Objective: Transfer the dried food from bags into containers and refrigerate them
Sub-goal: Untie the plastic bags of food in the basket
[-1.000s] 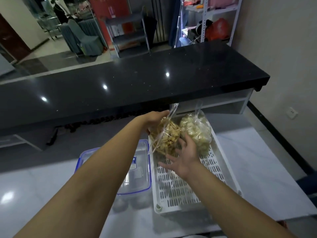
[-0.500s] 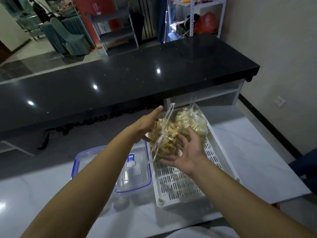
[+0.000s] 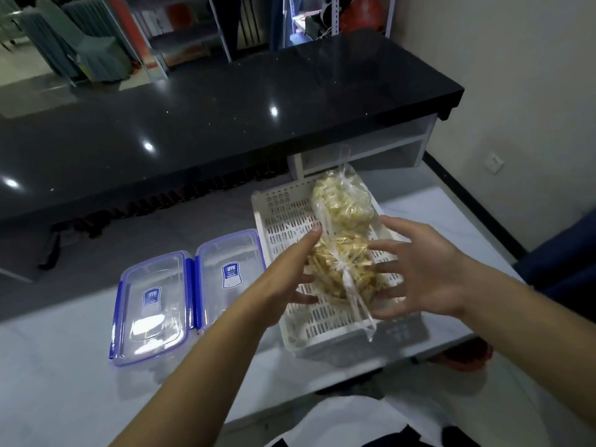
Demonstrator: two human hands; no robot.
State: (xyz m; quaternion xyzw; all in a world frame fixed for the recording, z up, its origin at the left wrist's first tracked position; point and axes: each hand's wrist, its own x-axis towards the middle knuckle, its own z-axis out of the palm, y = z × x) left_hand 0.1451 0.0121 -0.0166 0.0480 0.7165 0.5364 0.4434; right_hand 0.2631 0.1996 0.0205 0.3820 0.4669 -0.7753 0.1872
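A clear bag of brown dried food (image 3: 342, 269) is sitting between the two hands above the near half of a white slotted tray (image 3: 283, 221), its knotted plastic tail trailing down toward the tray's near edge. The left hand (image 3: 290, 275) is pressing against the bag's left side with straight fingers, the index fingertip reaching up to the bag's top. The right hand (image 3: 419, 272) is spreading wide open at the bag's right side, its fingertips touching or nearly touching the plastic; whether it is bearing any weight cannot be told. A second clear bag of paler dried food (image 3: 342, 201) is lying in the tray's far right corner, just behind the first. The tray is resting at the right end of the white desk (image 3: 64, 382), its near edge close to the desk's front edge. Two clear lidded containers with blue clips are lying side by side on the desk: one (image 3: 151, 308) toward the middle, the other (image 3: 229, 269) touching the tray's left wall.
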